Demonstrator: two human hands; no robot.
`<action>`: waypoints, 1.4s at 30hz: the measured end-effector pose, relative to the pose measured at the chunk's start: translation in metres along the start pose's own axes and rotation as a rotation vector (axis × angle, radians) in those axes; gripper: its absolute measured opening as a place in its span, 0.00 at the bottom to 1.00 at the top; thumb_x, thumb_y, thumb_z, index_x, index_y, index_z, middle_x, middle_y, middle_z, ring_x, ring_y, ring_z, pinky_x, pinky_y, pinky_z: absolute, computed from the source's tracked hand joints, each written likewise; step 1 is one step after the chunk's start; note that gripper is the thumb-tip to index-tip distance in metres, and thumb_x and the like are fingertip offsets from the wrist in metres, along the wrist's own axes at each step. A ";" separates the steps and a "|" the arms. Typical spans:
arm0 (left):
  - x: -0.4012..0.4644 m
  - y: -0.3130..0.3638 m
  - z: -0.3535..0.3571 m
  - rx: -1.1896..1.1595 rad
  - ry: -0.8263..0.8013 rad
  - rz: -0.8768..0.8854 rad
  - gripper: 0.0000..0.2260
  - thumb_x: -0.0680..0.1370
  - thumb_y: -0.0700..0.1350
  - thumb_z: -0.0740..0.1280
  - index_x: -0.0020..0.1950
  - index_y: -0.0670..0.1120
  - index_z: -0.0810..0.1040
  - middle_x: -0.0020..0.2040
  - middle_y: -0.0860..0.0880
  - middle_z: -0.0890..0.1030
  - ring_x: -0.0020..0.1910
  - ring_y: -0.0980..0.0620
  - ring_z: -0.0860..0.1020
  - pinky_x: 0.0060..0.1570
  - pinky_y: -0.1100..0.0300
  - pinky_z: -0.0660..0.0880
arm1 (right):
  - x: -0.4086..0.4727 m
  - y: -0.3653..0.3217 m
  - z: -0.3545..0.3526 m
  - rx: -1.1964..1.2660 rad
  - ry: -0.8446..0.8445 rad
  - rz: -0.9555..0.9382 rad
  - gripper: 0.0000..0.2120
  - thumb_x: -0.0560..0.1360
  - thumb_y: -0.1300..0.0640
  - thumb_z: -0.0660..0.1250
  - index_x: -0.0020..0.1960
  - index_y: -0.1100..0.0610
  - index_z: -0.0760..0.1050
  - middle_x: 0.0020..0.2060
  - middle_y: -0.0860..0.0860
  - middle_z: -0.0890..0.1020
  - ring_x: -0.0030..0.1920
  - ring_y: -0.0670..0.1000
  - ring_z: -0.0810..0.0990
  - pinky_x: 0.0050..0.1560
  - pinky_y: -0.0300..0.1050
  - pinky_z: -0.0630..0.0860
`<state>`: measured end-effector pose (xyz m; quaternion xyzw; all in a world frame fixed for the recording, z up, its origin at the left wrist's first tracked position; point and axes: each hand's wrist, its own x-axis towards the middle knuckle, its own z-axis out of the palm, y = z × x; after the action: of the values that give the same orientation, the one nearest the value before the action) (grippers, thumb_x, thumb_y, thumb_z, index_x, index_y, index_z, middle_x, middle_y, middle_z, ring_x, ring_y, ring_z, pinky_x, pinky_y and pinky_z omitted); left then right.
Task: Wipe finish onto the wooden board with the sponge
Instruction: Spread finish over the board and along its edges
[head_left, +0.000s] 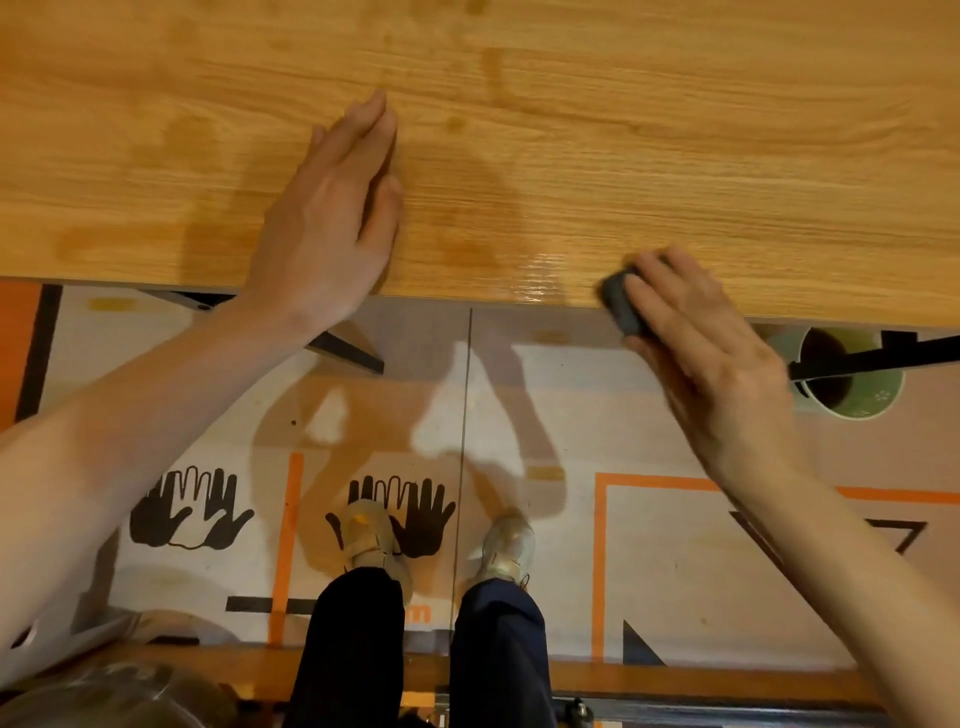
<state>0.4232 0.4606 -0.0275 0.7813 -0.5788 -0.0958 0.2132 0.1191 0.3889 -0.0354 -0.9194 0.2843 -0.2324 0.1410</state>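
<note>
sponge (621, 304) dark, at near edge of wooden board (623, 130), beside glossy wet patch | right hand (711, 358) clamped on it to wipe | left hand (332, 223) flat, fingers together, likely steadying board | cup (852, 379) on floor below
</note>
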 end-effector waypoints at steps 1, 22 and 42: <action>-0.002 -0.010 -0.007 0.009 -0.002 -0.001 0.22 0.87 0.46 0.52 0.81 0.41 0.60 0.82 0.47 0.59 0.81 0.52 0.55 0.79 0.60 0.47 | -0.005 0.004 -0.003 -0.012 0.015 0.033 0.18 0.79 0.64 0.66 0.68 0.64 0.72 0.69 0.59 0.72 0.73 0.58 0.68 0.71 0.62 0.66; -0.019 -0.099 -0.042 0.051 0.037 -0.024 0.22 0.87 0.46 0.52 0.81 0.41 0.61 0.82 0.46 0.60 0.81 0.51 0.56 0.80 0.53 0.53 | 0.084 -0.132 0.120 0.075 0.030 -0.269 0.17 0.76 0.69 0.69 0.64 0.65 0.76 0.64 0.60 0.77 0.68 0.59 0.74 0.71 0.58 0.68; -0.017 -0.102 -0.040 0.027 0.039 0.005 0.22 0.87 0.45 0.54 0.80 0.39 0.61 0.82 0.45 0.60 0.81 0.51 0.56 0.81 0.55 0.51 | 0.068 -0.124 0.084 0.006 -0.120 0.012 0.17 0.81 0.63 0.61 0.69 0.63 0.72 0.70 0.57 0.72 0.74 0.57 0.66 0.73 0.60 0.62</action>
<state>0.5219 0.5105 -0.0386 0.7845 -0.5775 -0.0720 0.2141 0.2679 0.4586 -0.0352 -0.9295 0.2801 -0.1771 0.1618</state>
